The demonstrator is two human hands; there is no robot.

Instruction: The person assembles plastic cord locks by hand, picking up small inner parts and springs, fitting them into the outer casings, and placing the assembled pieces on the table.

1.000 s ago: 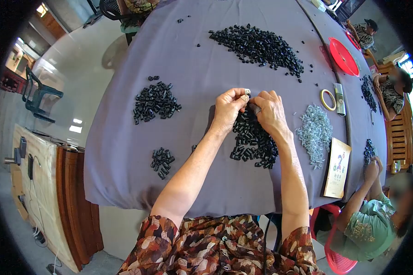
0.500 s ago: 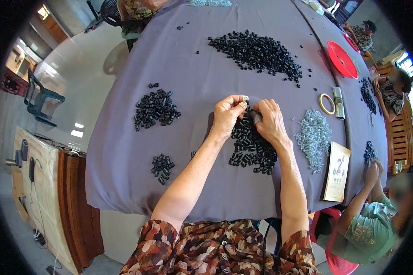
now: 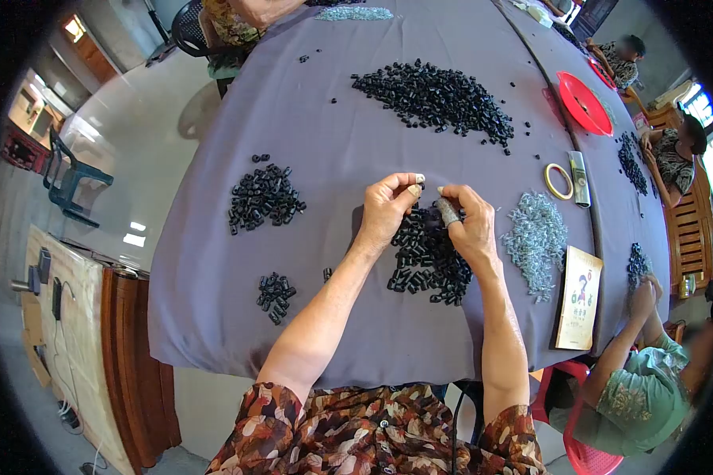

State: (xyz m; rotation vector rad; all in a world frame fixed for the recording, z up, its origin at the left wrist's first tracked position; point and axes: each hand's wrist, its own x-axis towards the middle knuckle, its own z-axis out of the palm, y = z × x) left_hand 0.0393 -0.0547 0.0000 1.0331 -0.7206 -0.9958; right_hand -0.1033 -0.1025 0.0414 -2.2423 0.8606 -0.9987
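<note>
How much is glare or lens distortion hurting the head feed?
Head view: fisheye distortion bows the grey tablecloth, corners black; glare spots the glossy floor; left hand reads clearly, but the black piece it pinches is barely discernible.

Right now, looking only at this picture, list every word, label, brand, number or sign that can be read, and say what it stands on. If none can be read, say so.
No text can be read with certainty.
Cream booklet: small marks that look like characters below its cover picture, too small and blurred to read.
Narrow flat item beside the yellow ring: any print is too small to make out.
Black pieces: no lettering can be made out.
</note>
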